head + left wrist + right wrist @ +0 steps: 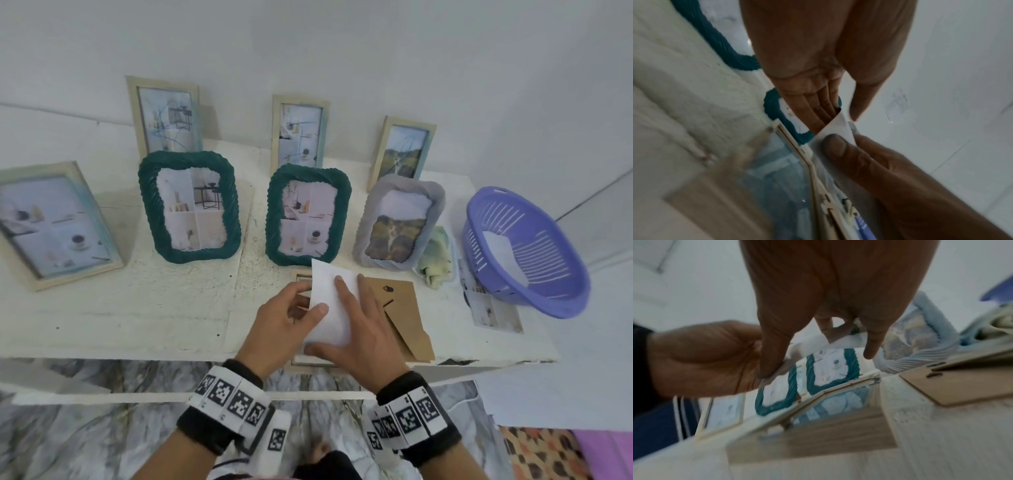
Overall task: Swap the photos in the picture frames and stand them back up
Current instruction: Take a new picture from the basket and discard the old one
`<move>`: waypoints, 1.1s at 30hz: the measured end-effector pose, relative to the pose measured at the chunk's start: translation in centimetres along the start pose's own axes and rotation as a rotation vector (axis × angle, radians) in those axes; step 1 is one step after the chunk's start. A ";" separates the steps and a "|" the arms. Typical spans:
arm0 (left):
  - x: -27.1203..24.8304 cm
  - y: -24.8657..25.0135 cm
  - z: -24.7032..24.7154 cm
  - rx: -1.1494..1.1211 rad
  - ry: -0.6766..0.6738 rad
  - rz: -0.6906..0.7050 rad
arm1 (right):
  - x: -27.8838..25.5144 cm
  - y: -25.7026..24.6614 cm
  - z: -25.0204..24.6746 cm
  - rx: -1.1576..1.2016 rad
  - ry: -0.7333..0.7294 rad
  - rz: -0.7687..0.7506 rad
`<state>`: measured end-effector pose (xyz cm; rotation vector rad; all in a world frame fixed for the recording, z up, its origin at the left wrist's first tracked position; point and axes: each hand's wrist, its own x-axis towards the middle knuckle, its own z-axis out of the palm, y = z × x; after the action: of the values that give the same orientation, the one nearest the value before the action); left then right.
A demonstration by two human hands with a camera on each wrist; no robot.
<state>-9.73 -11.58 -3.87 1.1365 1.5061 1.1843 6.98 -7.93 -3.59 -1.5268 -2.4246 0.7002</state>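
Your worn white table point(137, 308) carries seven standing frames: three slim wooden frames point(164, 118) point(298, 132) point(400, 150) along the wall, a large wooden frame point(51, 222) at your far left, then two green frames point(189, 206) point(308, 214) and a grey frame point(399, 221) in front. Near the edge before you lie a flat wooden frame point(301, 275) and, just beside it, a brown backing board point(407, 315). To your right sit a crumpled green cloth point(436, 260), a purple basket point(555, 294) and a loose photo point(493, 308) at the basket's near edge.

The head view looks down from the table's point(120, 308) front edge toward the wall point(342, 41); both close wrist views share the white photo sheet point(323, 281) and teal frame point(274, 219).
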 end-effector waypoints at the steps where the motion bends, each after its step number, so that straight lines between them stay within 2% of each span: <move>1: 0.1 0.5 0.5 -0.025 -0.015 -0.007 | -0.4 0.1 -0.3 0.091 0.005 0.011; 3: 0.3 1.2 1.3 -0.044 0.012 -0.009 | -1.0 0.7 -1.2 0.271 0.050 0.032; 6: 0.7 1.6 2.8 -0.077 0.033 -0.010 | -1.8 2.6 -2.4 0.515 0.242 0.018; 8: 1.1 2.0 4.4 -0.071 0.038 -0.004 | -2.4 4.0 -3.6 0.775 0.324 0.033; 11: 1.5 2.7 7.9 0.109 0.126 0.043 | -3.3 5.8 -6.3 1.122 0.307 0.141; 13: 1.4 3.4 10.7 0.318 0.206 0.133 | -3.8 7.4 -8.1 1.214 0.294 0.181; 15: 1.3 4.3 13.7 0.422 0.212 0.223 | -4.3 9.6 -9.7 1.252 0.297 0.171; 17: 1.4 5.5 16.6 0.324 0.128 0.225 | -4.7 11.7 -11.3 1.234 0.284 0.143; 19: 1.0 7.3 19.5 0.143 -0.008 0.141 | -5.1 13.6 -12.8 1.198 0.243 0.092; 21: 0.6 8.6 21.9 -0.079 -0.064 0.049 | -5.3 15.2 -13.9 1.121 0.219 0.052; 23: 0.5 9.2 23.6 -0.186 -0.004 -0.032 | -5.4 16.9 -14.8 0.996 0.206 0.013; 26: 1.2 8.0 25.0 -0.096 0.096 -0.024 | -5.3 19.5 -15.9 0.781 0.186 -0.080; 28: 1.9 6.9 25.6 -0.066 0.142 -0.037 | -5.1 21.2 -16.6 0.609 0.272 -0.140; 30: 2.5 5.9 25.7 -0.079 0.180 -0.081 | -4.6 23.1 -17.2 0.299 0.420 -0.180; 31: 2.7 5.6 25.8 -0.058 0.179 -0.096 | -4.2 24.1 -17.3 0.137 0.455 -0.186; 33: 3.1 5.1 26.1 -0.008 0.175 -0.114 | -3.6 26.1 -17.4 -0.097 0.437 -0.153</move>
<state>15.71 -3.38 -3.26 0.9477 1.6733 1.2356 36.37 3.21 -0.84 -1.3370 -2.2313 0.1939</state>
